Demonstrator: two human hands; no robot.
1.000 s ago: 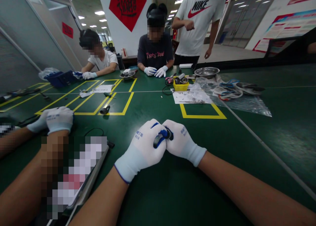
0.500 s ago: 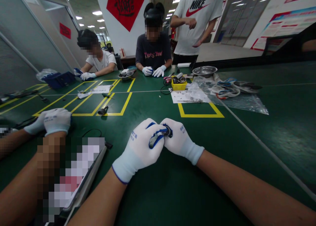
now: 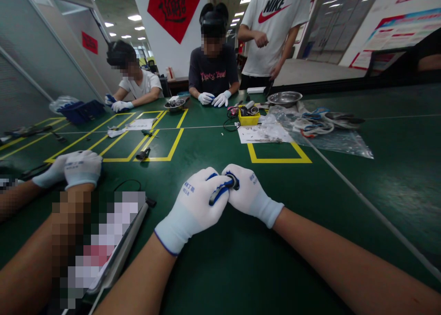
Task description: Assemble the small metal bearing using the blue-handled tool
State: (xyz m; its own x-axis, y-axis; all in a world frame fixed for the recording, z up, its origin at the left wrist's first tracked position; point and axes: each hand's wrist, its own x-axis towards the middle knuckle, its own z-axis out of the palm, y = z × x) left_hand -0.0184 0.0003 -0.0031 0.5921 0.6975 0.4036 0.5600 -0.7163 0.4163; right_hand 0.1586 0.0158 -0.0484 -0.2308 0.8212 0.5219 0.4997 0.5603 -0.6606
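Both my hands wear white gloves with blue palms and meet above the green table point(image 3: 213, 278). My right hand point(image 3: 248, 193) is wrapped around a small dark round part point(image 3: 234, 182) with a shiny rim, most of it hidden by the fingers. From the other side my left hand point(image 3: 196, 205) is closed too, its thumb and fingertips pressed at the same part. What lies inside the left palm cannot be seen.
A co-worker's gloved hands point(image 3: 81, 168) rest at the left, near a flat case-like object point(image 3: 120, 255). Farther off are a black fitting point(image 3: 142, 154), a yellow bin point(image 3: 248, 118), a metal bowl point(image 3: 285, 98) and plastic bags point(image 3: 337, 138). Other people are across the table.
My left thumb has come down closer to its fingers, narrowing the gap beside the dark part. The standing person's hand has dropped lower.
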